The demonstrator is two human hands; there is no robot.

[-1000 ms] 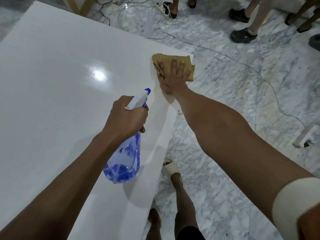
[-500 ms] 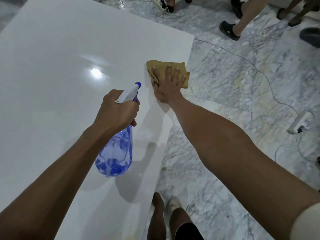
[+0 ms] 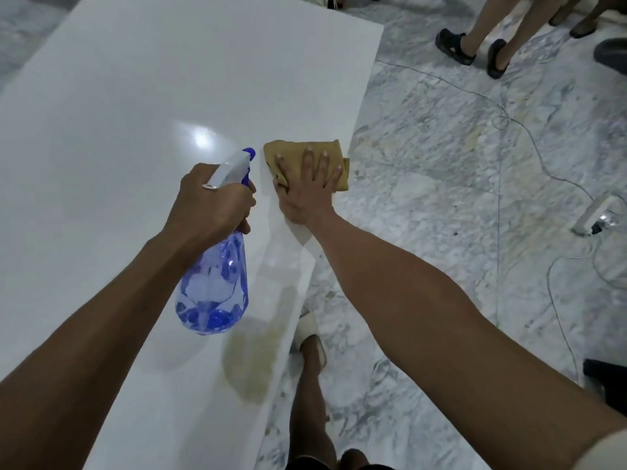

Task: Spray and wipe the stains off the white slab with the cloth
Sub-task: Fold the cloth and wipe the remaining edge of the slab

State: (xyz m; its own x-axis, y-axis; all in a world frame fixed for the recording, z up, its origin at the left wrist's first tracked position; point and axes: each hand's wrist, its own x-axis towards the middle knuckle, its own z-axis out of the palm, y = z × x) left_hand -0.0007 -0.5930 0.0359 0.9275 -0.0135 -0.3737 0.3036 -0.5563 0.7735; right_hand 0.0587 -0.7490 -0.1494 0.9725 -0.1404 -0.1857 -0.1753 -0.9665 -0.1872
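A glossy white slab [image 3: 129, 137] fills the left of the head view. A tan cloth [image 3: 298, 154] lies flat at the slab's right edge, and my right hand [image 3: 307, 188] presses down on it with fingers spread. My left hand [image 3: 210, 205] grips the neck of a clear blue spray bottle [image 3: 213, 286] with a white and blue trigger head, held above the slab just left of the cloth. A yellowish stain [image 3: 254, 361] shows on the slab near its right edge, below the bottle.
Grey marbled floor [image 3: 441, 171] lies to the right of the slab. Thin cables [image 3: 529, 154] and a white power strip [image 3: 597, 215] are on it. Other people's legs and dark shoes [image 3: 475, 52] stand at the top right. My own legs [image 3: 308, 385] are beside the slab edge.
My right hand has slid the cloth toward me along the slab's right edge. The view has tilted down, and a yellowish stain has come into view near the bottle.
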